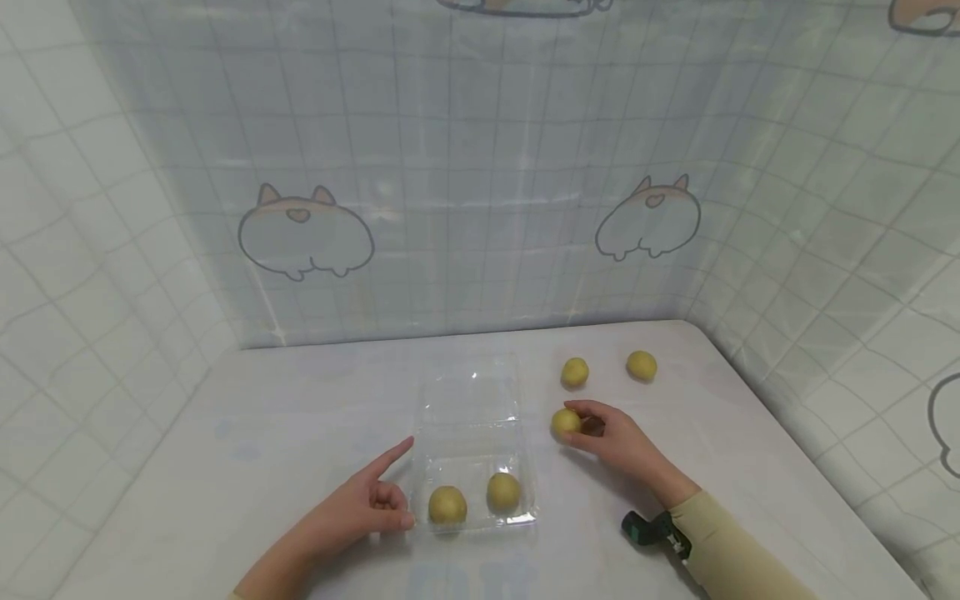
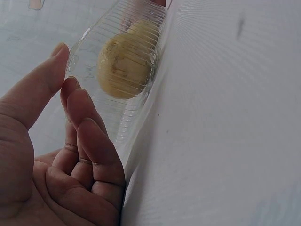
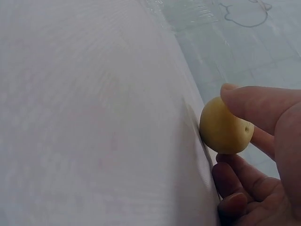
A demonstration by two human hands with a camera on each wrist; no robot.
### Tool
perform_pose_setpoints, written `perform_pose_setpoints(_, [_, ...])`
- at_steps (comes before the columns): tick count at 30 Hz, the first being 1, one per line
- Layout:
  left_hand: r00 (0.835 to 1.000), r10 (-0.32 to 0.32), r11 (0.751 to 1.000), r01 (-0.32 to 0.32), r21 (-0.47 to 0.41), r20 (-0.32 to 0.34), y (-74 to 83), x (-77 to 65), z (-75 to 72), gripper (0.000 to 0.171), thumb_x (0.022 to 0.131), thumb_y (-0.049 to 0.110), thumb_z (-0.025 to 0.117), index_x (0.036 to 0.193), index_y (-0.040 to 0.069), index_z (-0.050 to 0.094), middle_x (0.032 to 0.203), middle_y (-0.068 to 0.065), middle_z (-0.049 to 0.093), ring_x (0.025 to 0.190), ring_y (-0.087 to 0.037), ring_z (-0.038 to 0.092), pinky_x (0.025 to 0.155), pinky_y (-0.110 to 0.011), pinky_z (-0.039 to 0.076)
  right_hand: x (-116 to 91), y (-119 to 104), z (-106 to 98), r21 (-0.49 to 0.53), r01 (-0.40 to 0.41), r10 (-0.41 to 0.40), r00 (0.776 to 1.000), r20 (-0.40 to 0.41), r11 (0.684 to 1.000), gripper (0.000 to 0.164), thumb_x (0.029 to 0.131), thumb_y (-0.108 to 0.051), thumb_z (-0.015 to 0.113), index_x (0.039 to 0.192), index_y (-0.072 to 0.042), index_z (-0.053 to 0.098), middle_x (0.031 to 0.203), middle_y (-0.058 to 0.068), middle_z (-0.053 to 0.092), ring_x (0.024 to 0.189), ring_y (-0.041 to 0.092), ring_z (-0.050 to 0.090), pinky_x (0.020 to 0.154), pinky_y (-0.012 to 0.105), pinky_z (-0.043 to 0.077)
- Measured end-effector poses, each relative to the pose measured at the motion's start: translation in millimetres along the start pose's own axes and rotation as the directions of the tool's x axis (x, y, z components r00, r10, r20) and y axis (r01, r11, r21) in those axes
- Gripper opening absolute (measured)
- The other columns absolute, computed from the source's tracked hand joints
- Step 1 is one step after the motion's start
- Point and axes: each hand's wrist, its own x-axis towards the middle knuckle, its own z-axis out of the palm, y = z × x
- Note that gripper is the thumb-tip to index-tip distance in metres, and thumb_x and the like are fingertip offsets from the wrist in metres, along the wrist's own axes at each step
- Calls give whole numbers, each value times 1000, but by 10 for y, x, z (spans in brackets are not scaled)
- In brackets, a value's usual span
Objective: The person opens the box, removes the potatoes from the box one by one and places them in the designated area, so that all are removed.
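Note:
My right hand point(image 1: 611, 437) pinches a small yellow potato point(image 1: 566, 424) between thumb and fingers. Seen from the right wrist, that potato point(image 3: 223, 127) is smooth with one dimple, close against the tabletop. A clear plastic clamshell box point(image 1: 525, 450) lies spread out in the middle, lid side away from me. Two potatoes sit in its near half, a left one point(image 1: 447, 505) and a right one point(image 1: 503, 492). Beside the box's left edge is my left hand point(image 1: 367, 504), index finger and thumb stretched toward it, other fingers loosely bent. Its thumb point(image 2: 44, 84) meets the ribbed plastic edge.
Farther back on the right lie two more potatoes, a nearer-left one point(image 1: 575, 372) and a right one point(image 1: 642, 366). The white table point(image 1: 300, 417) is bordered by grid-patterned curtains point(image 1: 480, 250) behind and on both sides. A dark device point(image 1: 656, 533) is strapped at my right wrist.

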Motion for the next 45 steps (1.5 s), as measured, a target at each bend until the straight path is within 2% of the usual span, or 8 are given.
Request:
perform_pose_setpoints(7, [1000,-10,1000,10,-13,2,-2,-2,1,101,87,12,76,160,23,6,82,-7,64,73,-15,56,71,-29,48,-6,21,10,1,8,-8,1000,15,1000,51,84,-30,80,131,-18,63,114,-5,65,98,13,61,86,36,49])
perform_pose_setpoints(15, [1000,-11,1000,11,13,-10,-1,8,-7,100,87,14,76,160,24,9,82,-8,65,74,-15,56,70,-29,48,-2,35,7,9,24,-24,1000,-5,1000,56,82,-37,81,130,-14,64,113,-5,67,99,13,62,88,38,49])
perform_pose_setpoints(22, [1000,6,1000,-6,7,4,-20,6,-16,101,87,12,76,160,24,8,82,-9,64,73,-14,56,70,-28,48,-13,24,14,25,13,-13,1000,-7,1000,56,81,-39,82,128,-14,66,114,-6,67,101,14,61,90,40,48])
perform_pose_setpoints(31, [1000,-6,1000,6,2,1,2,6,-18,100,87,13,76,160,23,7,82,-8,65,74,-15,56,71,-29,49,23,24,-19,16,-20,20,1000,4,1000,59,80,-42,82,130,-17,63,111,-7,66,100,14,61,89,38,48])
perform_pose_setpoints(41, [1000,-11,1000,11,5,0,12,-2,-25,100,88,13,76,160,24,8,82,-8,65,73,-15,56,70,-29,48,15,-87,-125,24,-47,47,999,23,999,63,83,-38,80,136,-15,58,120,1,65,104,18,60,89,41,47])
perform_pose_setpoints(45, [1000,-21,1000,21,3,-4,12,11,-24,100,87,15,77,160,24,8,83,-8,65,73,-16,56,69,-30,48,-11,-186,-191,48,-20,19,1000,17,999,62,84,-31,80,138,-12,56,124,7,64,107,21,61,90,41,47])
